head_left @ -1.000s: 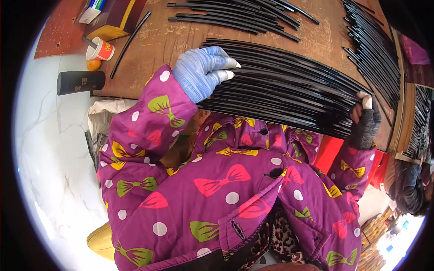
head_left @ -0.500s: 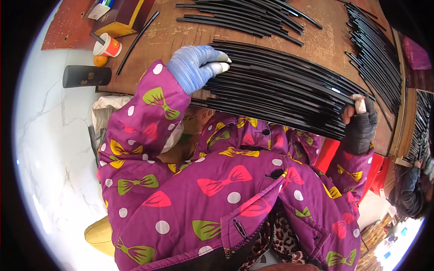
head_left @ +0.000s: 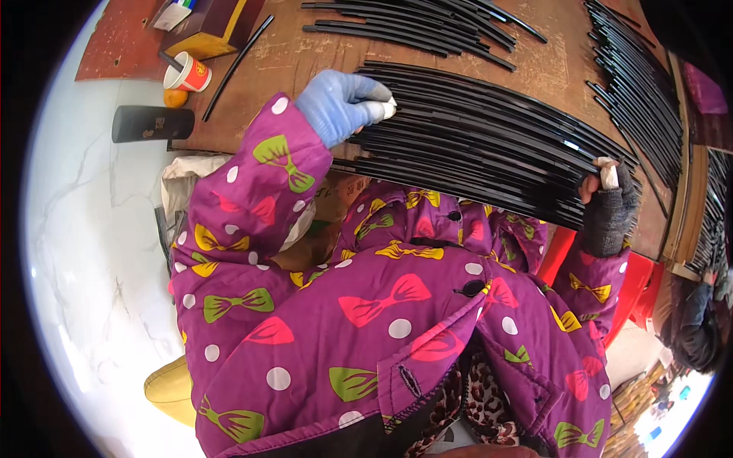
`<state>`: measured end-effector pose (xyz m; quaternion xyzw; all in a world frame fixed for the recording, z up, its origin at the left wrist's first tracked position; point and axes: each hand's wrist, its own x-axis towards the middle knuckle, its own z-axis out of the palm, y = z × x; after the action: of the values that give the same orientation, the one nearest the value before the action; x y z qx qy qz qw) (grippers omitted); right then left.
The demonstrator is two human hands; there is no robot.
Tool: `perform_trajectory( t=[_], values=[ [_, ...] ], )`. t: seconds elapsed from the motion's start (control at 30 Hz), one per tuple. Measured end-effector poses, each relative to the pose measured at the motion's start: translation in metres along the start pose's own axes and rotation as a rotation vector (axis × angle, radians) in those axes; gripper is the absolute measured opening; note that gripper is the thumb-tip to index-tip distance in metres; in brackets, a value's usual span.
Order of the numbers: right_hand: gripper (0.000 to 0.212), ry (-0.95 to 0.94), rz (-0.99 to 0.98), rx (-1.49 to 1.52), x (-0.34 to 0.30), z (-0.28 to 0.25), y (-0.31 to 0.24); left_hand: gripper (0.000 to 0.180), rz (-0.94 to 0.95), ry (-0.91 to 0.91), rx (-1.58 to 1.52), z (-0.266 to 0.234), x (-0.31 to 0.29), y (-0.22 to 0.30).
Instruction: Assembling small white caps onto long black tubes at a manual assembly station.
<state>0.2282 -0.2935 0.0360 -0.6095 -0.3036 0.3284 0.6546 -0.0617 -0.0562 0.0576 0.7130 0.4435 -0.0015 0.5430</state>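
Observation:
A wide layer of long, thin black rods [head_left: 473, 141] lies side by side along the near edge of the brown table. My left hand [head_left: 336, 107], in a light blue glove with white fingertips, is closed in a pinch at the rods' left ends. At their right ends is my right hand [head_left: 611, 202], in a dark fingerless glove, with white wrapping on one finger. Its fingers curl round the end of a rod. Which single rod each hand grips is hard to make out, as the rods lie close together.
More black rods [head_left: 412, 30] lie at the far side of the table [head_left: 259, 99], and another pile [head_left: 634, 99] at the right. One loose rod [head_left: 238, 67] lies at the left, near a paper cup [head_left: 187, 74], an orange fruit [head_left: 175, 98], a black cylinder [head_left: 153, 124] and a box [head_left: 206, 29].
My left hand has shifted slightly right and away from me, its thumb and finger drawn closer together at the rod ends. My right hand stays at the right ends. The whole view has moved slightly.

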Motion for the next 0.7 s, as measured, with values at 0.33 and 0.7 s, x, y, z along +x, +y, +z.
perform_trajectory(
  t=[0.33,0.7],
  values=[
    [0.019,0.059,0.048,-0.162,-0.014,0.014,0.002,0.019,0.292,-0.051,0.071,-0.007,0.003,-0.018],
    [0.021,0.128,-0.033,-0.034,-0.016,-0.062,0.000,0.014,0.040,-0.051,-0.079,-0.011,0.006,-0.024]
  ],
)
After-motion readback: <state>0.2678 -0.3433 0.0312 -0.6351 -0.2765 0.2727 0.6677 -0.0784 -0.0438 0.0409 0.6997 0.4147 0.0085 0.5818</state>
